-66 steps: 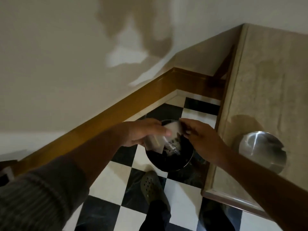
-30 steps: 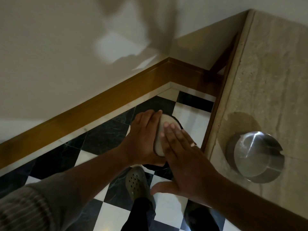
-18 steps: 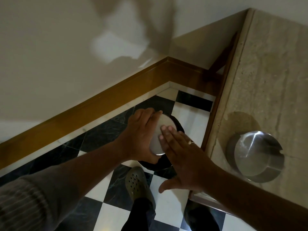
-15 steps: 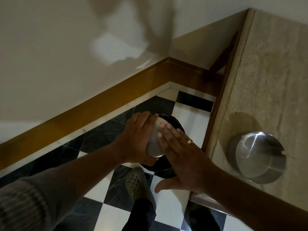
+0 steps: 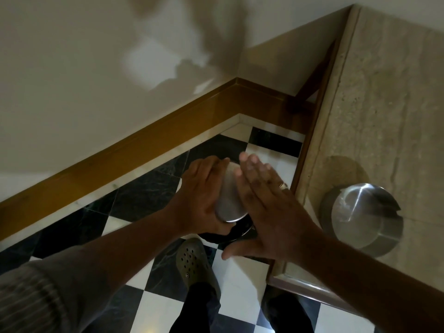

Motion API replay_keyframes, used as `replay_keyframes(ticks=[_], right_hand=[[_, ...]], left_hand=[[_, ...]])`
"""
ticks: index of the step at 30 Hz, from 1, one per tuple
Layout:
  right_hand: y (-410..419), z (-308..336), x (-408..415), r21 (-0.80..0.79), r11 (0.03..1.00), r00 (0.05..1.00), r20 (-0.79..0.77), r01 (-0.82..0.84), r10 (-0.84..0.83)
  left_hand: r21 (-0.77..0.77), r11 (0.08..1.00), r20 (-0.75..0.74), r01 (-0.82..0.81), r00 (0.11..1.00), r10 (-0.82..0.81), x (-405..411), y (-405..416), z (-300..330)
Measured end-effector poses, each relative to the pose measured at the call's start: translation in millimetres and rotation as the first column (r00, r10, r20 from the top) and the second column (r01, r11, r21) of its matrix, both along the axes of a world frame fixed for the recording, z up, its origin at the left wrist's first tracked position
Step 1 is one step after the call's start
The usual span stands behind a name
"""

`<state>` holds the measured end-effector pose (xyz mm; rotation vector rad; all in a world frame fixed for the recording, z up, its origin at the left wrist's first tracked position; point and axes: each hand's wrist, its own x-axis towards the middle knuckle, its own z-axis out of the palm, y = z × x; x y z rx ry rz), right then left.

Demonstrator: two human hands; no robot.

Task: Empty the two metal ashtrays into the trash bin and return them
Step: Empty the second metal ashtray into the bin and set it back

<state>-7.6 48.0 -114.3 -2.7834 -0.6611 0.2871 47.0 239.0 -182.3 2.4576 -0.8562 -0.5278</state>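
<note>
My left hand (image 5: 200, 200) grips a round metal ashtray (image 5: 229, 203), turned over with its flat base facing up, directly above the black trash bin (image 5: 234, 235) on the floor. My right hand (image 5: 269, 207) is flat, fingers spread, lying against the ashtray's base. Most of the bin is hidden under both hands; only its lower rim shows. A second metal ashtray (image 5: 360, 217) stands upright on the beige stone counter (image 5: 389, 111) to the right, untouched.
The bin stands in a corner of the black-and-white checkered floor (image 5: 149, 198), hemmed by a wooden baseboard (image 5: 134, 152) and the counter's edge. My shoe (image 5: 194, 265) is just below the bin.
Earlier both hands held a crumpled white paper over the open bin. Since then my left hand has held the overturned ashtray above the bin, with my right palm shifting against its base.
</note>
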Motion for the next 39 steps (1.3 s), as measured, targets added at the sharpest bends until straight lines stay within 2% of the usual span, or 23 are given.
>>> replay_keyframes(ticks=[2, 4, 5, 6, 8, 9, 11, 13, 15, 17, 18, 19, 22, 26, 28, 31, 36, 39], right_hand=[[0, 17, 7, 0.111, 0.992, 0.986, 0.148, 0.066, -0.082], [2, 18, 6, 0.148, 0.986, 0.976, 0.192, 0.079, -0.107], [3, 10, 2, 0.12, 0.992, 0.989, 0.134, 0.046, -0.062], [4, -1, -2, 0.057, 0.998, 1.0, 0.013, -0.005, 0.004], [6, -22, -12, -0.066, 0.989, 0.967, -0.23, -0.129, 0.111], [6, -28, -15, -0.094, 0.981, 0.952, -0.276, -0.167, 0.135], [9, -31, -10, -0.083, 0.979, 0.962, -0.221, -0.185, 0.163], [5, -23, -4, -0.021, 0.987, 0.985, -0.07, -0.159, 0.157], [-3, -13, 0, 0.059, 0.993, 0.994, -0.016, -0.107, 0.108], [-12, -1, 5, 0.234, 0.969, 0.994, -0.102, 0.073, -0.05], [-16, 7, 9, 0.322, 0.924, 0.973, -0.164, 0.208, -0.162], [-18, 16, 13, 0.383, 0.861, 0.938, -0.219, 0.336, -0.268], [-29, 33, 24, 0.446, 0.639, 0.777, -0.299, 0.626, -0.554], [-56, 62, 16, 0.421, 0.457, 0.605, -0.353, 0.784, -0.714], [-68, 75, 3, 0.38, 0.426, 0.56, -0.387, 0.821, -0.733], [-103, 95, -26, 0.332, 0.398, 0.504, -0.359, 0.855, -0.785], [-180, 110, -83, 0.168, 0.327, 0.368, -0.415, 0.93, -0.832], [-226, 105, -118, 0.107, 0.27, 0.289, -0.453, 0.957, -0.844]], left_hand=[[0.012, 1.0, 0.02, -0.022, 1.0, 0.022, 1, 5, -3], [0.001, 1.0, 0.04, -0.018, 0.999, 0.018, 2, 7, -1], [-0.015, 1.0, 0.045, -0.017, 0.999, 0.017, 3, 7, 2], [-0.029, 0.999, 0.046, -0.022, 0.999, 0.023, 3, 8, 4], [-0.01, 1.0, 0.024, -0.017, 1.0, 0.018, 3, 8, 8], [0.008, 1.0, -0.003, -0.017, 1.0, 0.017, -1, 9, 10], [-0.025, 0.997, -0.055, -0.073, 0.996, 0.071, -7, 15, 13], [-0.091, 0.978, -0.214, -0.189, 0.963, 0.167, -8, 12, 25], [-0.06, 0.936, -0.47, -0.345, 0.838, 0.279, -2, 6, 50], [-0.017, 0.865, -0.738, -0.501, 0.59, 0.327, 3, 2, 68], [-0.009, 0.819, -0.815, -0.574, 0.479, 0.327, 4, 0, 80], [-0.001, 0.778, -0.848, -0.629, 0.412, 0.332, 3, -1, 91], [0.042, 0.71, -0.868, -0.703, 0.326, 0.374, 0, -15, 128], [0.081, 0.624, -0.86, -0.777, 0.262, 0.438, -6, -54, 170], [0.11, 0.59, -0.841, -0.8, 0.242, 0.485, -11, -73, 182], [0.162, 0.567, -0.839, -0.808, 0.189, 0.51, -26, -116, 197], [0.263, 0.576, -0.803, -0.774, 0.155, 0.576, -70, -203, 206], [0.292, 0.616, -0.814, -0.732, 0.149, 0.562, -105, -255, 200]])
